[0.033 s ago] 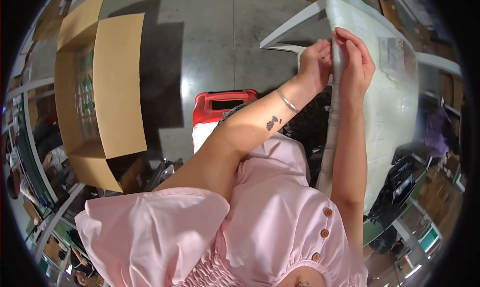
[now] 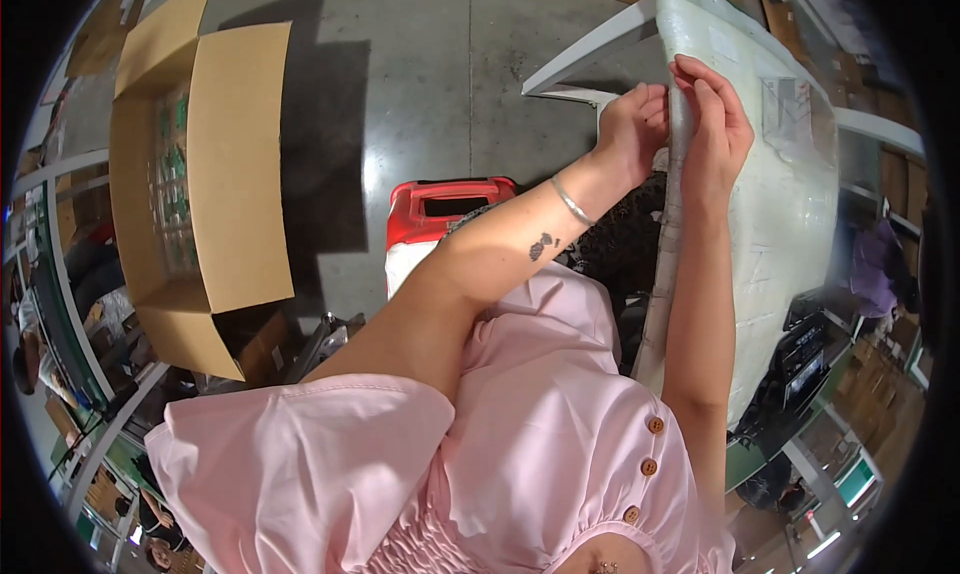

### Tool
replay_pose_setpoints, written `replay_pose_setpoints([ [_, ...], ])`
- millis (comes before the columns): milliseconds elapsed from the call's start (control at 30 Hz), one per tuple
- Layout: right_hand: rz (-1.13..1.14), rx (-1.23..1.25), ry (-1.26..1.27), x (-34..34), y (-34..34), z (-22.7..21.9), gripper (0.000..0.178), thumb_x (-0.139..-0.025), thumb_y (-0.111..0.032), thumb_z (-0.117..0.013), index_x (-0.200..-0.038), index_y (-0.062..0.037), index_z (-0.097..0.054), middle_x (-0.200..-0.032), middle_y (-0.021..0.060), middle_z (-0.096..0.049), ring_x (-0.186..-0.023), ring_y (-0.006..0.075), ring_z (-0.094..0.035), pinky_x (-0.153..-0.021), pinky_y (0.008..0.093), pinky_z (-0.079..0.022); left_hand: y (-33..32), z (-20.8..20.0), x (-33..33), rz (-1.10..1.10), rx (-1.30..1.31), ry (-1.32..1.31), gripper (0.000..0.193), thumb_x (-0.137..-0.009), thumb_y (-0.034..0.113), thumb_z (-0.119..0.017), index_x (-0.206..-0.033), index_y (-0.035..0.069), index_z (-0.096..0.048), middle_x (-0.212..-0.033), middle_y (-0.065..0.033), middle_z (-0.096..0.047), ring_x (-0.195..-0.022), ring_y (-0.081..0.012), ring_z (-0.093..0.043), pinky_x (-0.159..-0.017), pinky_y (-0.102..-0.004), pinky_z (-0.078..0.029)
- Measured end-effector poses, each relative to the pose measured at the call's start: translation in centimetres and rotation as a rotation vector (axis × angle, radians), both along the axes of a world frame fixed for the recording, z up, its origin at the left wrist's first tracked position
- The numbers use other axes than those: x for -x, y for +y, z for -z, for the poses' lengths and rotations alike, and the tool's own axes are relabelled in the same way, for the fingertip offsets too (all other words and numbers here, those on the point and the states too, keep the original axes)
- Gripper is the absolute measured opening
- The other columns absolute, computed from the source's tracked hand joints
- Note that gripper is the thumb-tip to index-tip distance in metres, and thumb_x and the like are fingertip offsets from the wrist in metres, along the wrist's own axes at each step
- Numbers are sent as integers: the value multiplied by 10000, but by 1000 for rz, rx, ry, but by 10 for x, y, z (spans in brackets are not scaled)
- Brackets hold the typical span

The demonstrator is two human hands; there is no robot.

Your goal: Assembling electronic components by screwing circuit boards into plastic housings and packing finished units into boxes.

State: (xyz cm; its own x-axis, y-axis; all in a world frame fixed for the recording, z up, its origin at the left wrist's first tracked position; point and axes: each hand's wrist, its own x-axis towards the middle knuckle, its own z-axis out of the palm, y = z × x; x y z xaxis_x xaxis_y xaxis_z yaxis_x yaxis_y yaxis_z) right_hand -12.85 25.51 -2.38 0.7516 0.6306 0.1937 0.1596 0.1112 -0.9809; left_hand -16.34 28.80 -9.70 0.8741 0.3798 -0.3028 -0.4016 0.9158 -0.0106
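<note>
My left hand (image 2: pixel 632 132), with a silver bangle at the wrist, is at the near-left edge of a pale, plastic-covered table (image 2: pixel 780 214). Its fingers are curled in toward the edge; whatever they may hold is hidden. Across the edge my right hand (image 2: pixel 714 129) rests on the tabletop side, its fingers loosely bent and apart, tips pointing toward the left hand. No object shows in it. A clear plastic sheet or bag (image 2: pixel 788 109) lies on the table just beyond the right hand.
On the left stands an open cardboard box (image 2: pixel 240 164) with clear-and-green packs (image 2: pixel 175 189) inside. A red and white plastic seat (image 2: pixel 410 214) is below my left forearm. A white table leg (image 2: pixel 590 49) slants over the floor. A black device with a screen (image 2: pixel 802 369) sits at the right.
</note>
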Motion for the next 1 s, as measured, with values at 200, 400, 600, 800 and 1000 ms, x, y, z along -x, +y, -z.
replay_pose_setpoints([
  [200, 72, 238, -319, -8, 8, 9, 186, -810, -63, -492, -942, 3, -605, -885, 70, -615, -828, 145, -566, -760, 241, -439, -8, 39, 61, 279, -485, 449, 158, -857, 143, -479, -881, 30, -587, -730, -13, -559, -639, -75, -511, -575, -198, -421],
  [400, 123, 473, -949, -38, 40, 3, 173, -730, -88, -549, -889, -48, -603, -835, 81, -602, -813, 262, -572, -734, 301, -451, 9, 18, 98, 393, -374, 397, 238, -879, 243, -493, -840, 22, -572, -645, 32, -493, -535, -48, -421, -472, -177, -334],
  [600, 17, 609, -1200, -71, 77, 3, 320, -733, -192, -588, -1048, -144, -576, -1129, 59, -505, -1071, 265, -442, -901, 344, -365, 58, 42, 138, 325, 33, 59, 339, -934, 291, -366, -1134, 37, -471, -564, 56, -261, -476, -50, -249, -409, -178, -220],
  [800, -13, 829, -1017, -118, 118, 6, 360, -754, -267, -595, -1071, -96, -570, -1058, 101, -576, -1036, 252, -488, -905, 316, -358, 156, 85, 180, 137, -120, 293, 343, -877, 55, -444, -1216, 0, -437, -904, -81, -576, -673, -85, -501, -605, -181, -439],
  [1000, 1, 816, -526, -130, 107, -6, 197, -836, -124, -532, -967, 7, -601, -966, 75, -586, -914, 141, -522, -819, 241, -386, 274, 173, 194, 31, -221, 775, 324, -881, 303, -500, -667, 60, -518, -510, 69, -279, -433, -42, -211, -393, -201, -172],
])
